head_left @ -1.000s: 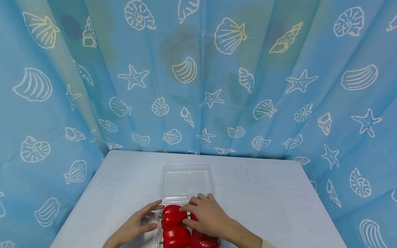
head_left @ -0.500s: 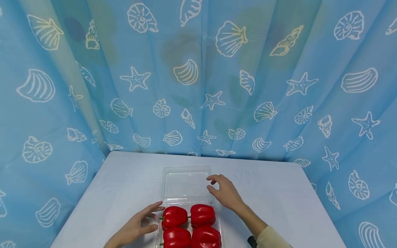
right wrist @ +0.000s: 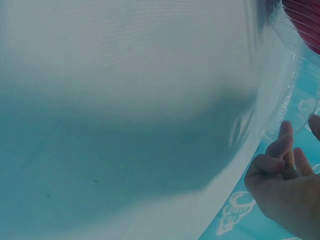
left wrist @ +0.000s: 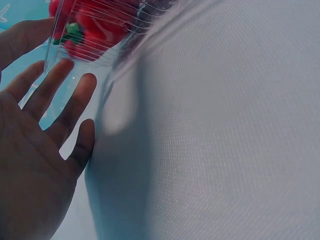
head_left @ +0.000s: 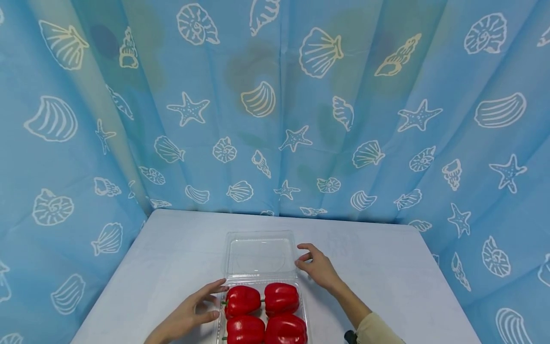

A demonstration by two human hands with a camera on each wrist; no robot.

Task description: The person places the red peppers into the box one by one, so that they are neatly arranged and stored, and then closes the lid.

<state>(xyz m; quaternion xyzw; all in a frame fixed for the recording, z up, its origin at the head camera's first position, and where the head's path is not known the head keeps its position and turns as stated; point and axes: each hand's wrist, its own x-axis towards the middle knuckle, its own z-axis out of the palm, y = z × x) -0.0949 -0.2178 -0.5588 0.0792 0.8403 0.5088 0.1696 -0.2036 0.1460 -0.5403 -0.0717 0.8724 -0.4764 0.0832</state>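
Several red bell peppers point(head_left: 281, 300) sit two by two in the base of a clear plastic clamshell box point(head_left: 303, 306). Its lid point(head_left: 259, 255) lies folded back on the far side. At the box's left wall is my left hand point(head_left: 185, 313), its fingers spread and fairly straight; in the left wrist view the thumb and fingertips are right at the plastic point(left wrist: 102, 50). My right hand point(head_left: 322, 271) is at the lid's right edge, fingers loosely bent. In the right wrist view the lid's edge shows between thumb and fingertips, with a gap around it. The nearest peppers are cut off below.
A white tabletop point(head_left: 369, 258) extends on both sides of the box. Blue curtains point(head_left: 279, 143) printed with white shells and starfish hang behind and beside it. A dark object point(head_left: 350, 337) shows beside the right sleeve point(head_left: 378, 329).
My right hand has left the far right pepper and moved away to the lid's right edge, uncovering the peppers. My left hand has stayed at the box's left side.
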